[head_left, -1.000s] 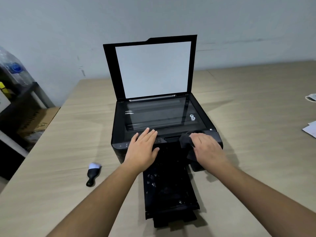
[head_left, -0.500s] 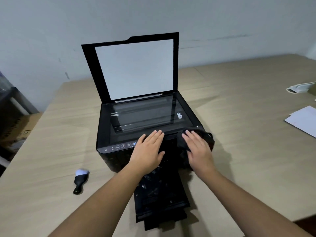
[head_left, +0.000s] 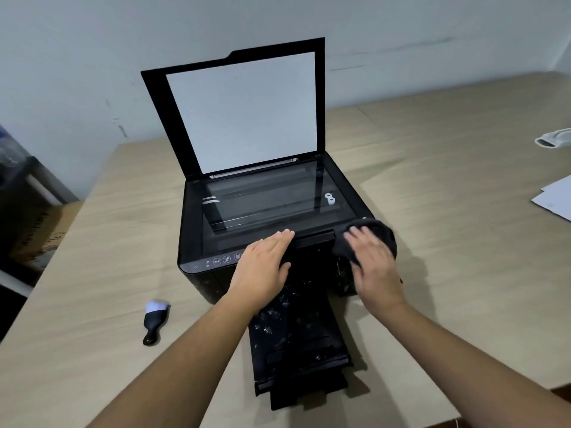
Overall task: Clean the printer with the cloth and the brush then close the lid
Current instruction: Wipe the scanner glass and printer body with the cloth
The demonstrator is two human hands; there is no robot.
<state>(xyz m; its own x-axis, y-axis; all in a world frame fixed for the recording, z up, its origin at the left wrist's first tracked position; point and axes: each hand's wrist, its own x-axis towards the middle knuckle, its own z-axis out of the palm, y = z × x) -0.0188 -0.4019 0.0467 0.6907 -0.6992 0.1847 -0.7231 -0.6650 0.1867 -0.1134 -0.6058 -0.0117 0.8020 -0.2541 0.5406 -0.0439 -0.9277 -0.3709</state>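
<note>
A black printer (head_left: pixel 197 242) stands on the wooden table with its lid (head_left: pixel 244 109) raised upright, showing a white inner pad above the scanner glass (head_left: pixel 265 199). My left hand (head_left: pixel 265 267) lies flat with straight fingers on the front control panel. My right hand (head_left: pixel 370 261) presses a dark cloth (head_left: pixel 383 233) onto the printer's front right corner with flat fingers; the hand looks motion-blurred. A small black brush (head_left: pixel 156 322) with pale bristles lies on the table left of the printer.
The printer's black output tray (head_left: pixel 299 344) juts toward me between my forearms. White papers (head_left: pixel 556 199) and a white object (head_left: pixel 553 139) lie at the table's far right. A dark shelf with a cardboard box (head_left: pixel 37 223) stands left of the table.
My right hand has slid the cloth rightward onto the printer's front right corner. My left hand stays flat on the front panel. The camera view has shifted.
</note>
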